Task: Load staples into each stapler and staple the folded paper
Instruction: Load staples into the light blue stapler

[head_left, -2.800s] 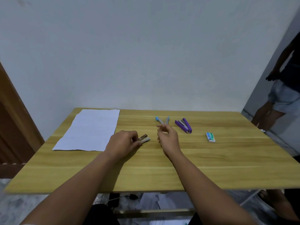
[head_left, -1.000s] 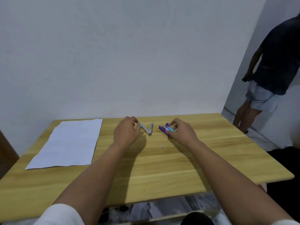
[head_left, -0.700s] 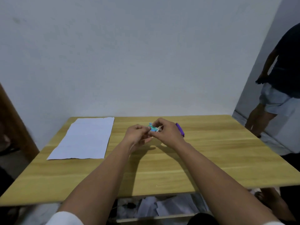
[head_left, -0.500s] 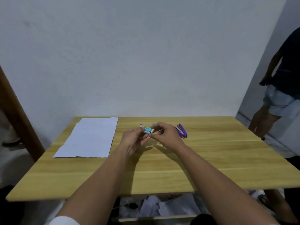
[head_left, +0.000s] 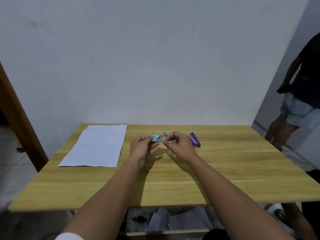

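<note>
Above the table's (head_left: 173, 187) far-centre, the left hand (head_left: 142, 149) grips the staple box (head_left: 155, 138); the right hand (head_left: 180, 144) pinches its tray end. Step: extracting staples. Next: seat a strip in the purple stapler (head_left: 195, 140), near the far edge. Paper (head_left: 97, 146) lies at the far-left corner.

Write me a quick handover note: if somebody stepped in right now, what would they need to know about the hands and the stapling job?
Left hand: raised above the table, holding the small staple box.
Right hand: fingertips pinching the box's pulled-out end.
Purple stapler: lying on the table, just right of the right hand. Blue stapler: behind the hands, mostly hidden.
Paper: flat at the table's left, untouched.
Done: staple box picked up and being opened.
Left: whether any stapler is loaded can't be seen; stapling the paper remains.
</note>
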A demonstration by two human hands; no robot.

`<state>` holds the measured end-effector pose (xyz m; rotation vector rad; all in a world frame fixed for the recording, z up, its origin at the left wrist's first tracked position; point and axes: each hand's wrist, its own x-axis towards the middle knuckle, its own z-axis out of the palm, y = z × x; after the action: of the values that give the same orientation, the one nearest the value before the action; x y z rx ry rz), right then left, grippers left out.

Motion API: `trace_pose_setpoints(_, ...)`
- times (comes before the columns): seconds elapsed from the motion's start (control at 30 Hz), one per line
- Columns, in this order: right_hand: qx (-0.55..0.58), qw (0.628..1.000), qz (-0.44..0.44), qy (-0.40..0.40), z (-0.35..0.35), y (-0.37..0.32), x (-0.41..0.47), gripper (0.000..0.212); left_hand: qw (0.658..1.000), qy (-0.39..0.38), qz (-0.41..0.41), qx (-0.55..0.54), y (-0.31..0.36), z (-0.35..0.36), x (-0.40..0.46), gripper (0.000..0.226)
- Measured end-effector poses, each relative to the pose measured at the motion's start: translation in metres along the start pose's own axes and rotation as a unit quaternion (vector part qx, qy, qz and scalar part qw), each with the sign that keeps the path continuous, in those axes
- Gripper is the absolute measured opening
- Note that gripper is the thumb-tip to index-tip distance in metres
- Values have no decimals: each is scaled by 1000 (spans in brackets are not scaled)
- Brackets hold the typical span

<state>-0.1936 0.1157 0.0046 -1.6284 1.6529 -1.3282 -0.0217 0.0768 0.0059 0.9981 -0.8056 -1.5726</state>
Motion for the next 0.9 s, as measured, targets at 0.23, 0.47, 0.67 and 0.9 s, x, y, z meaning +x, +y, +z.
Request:
trace_pose_setpoints(0.23, -27, 999, -32, -16, 0, -4, -2, 14, 999, -11, 18, 24, -1, 0, -1, 13)
trace_pose_setpoints(0.47, -45, 999, -16, 4, -7, -12, 1, 4, 999, -18, 19, 22, 2, 5, -2, 13)
trace_pose_setpoints(0.67, -108, 993, -20, -47, -13, -20, 4, 15, 1000, -20, 8, 22, 1, 2, 0, 14)
trace_pose_setpoints(0.9, -153, 985, -47, -63, -25, -23, 10, 14, 999, -10, -32, -26, 0, 7, 0, 14)
